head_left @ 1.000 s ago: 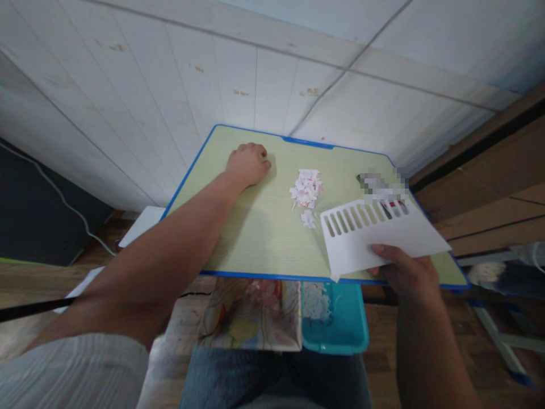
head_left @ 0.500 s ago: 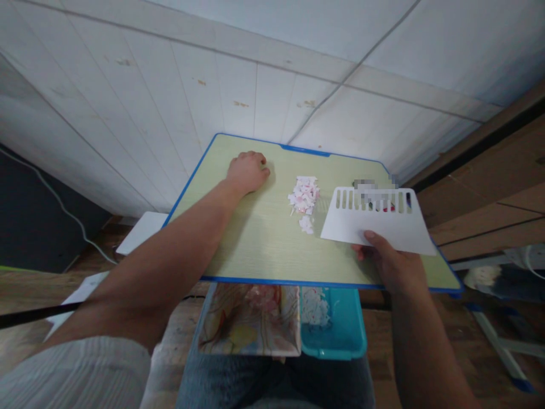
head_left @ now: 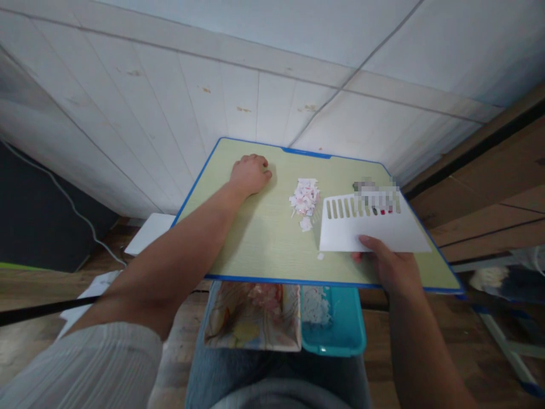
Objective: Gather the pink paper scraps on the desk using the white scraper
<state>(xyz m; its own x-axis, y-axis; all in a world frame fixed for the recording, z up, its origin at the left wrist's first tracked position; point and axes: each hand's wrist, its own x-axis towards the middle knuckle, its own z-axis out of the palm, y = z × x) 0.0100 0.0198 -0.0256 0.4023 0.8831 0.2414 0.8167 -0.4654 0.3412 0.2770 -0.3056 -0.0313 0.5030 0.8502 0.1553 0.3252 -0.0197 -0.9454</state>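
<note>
My left hand [head_left: 251, 174] rests on the far left of a light green tabletop [head_left: 255, 244], its fingers curled under and loosely closed. No object shows in it; its underside is hidden. My right hand [head_left: 392, 264] grips the near edge of a white card [head_left: 357, 236], thumb on top, fingers beneath. A row of slots runs along the card's far side. Between the hands lies a heap of small pinkish-white paper-like pieces [head_left: 305, 196]. A tiny white scrap [head_left: 321, 256] lies near the card's left corner. Behind the card, small dark and red items [head_left: 383, 211] are partly blurred out.
On my lap, under the table's front edge, sit a patterned box [head_left: 251, 341] with pinkish contents and a turquoise tray [head_left: 347, 318] holding white bits. A white panelled wall [head_left: 238, 85] with a cable stands behind the table. Brown boxes [head_left: 489, 187] are stacked at right.
The card has turned in my right hand and its slotted side has shifted left. A tiny scrap now shows beside its corner. My left hand stays in place; the camera view shifts slightly.
</note>
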